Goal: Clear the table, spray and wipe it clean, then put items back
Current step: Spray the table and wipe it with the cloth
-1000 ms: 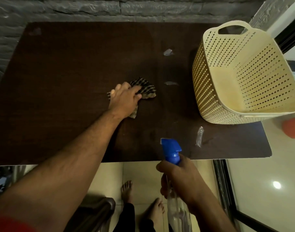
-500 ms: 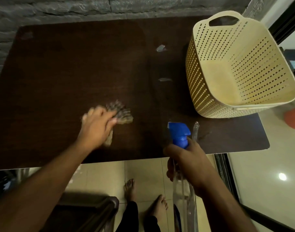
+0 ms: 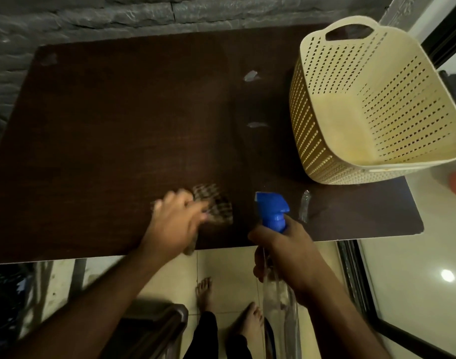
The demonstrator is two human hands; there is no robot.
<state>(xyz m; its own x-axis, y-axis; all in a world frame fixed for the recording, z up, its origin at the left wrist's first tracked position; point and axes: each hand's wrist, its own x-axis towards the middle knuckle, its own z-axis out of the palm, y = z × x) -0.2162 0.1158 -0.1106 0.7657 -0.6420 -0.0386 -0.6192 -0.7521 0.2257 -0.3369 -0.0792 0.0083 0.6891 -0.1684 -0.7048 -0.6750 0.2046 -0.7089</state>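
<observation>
My left hand [image 3: 176, 224] presses a checked cloth [image 3: 216, 206] flat on the dark brown table [image 3: 105, 125], close to the near edge; both are motion-blurred. My right hand [image 3: 284, 252] grips a clear spray bottle [image 3: 280, 301] with a blue trigger head [image 3: 272, 211], held upright just off the table's front edge, right of the cloth. A cream perforated basket [image 3: 325, 141] stands empty on the table's right end.
Small pale scraps or wet marks [image 3: 250, 75] lie on the table left of the basket, another [image 3: 304, 208] near the spray head. A grey stone wall runs behind. A chair back [image 3: 154, 330] and my bare feet are below, on a tiled floor.
My left hand dragged the cloth from mid-table toward the near edge, then slid right. My right hand raised the spray bottle closer to the table edge.
</observation>
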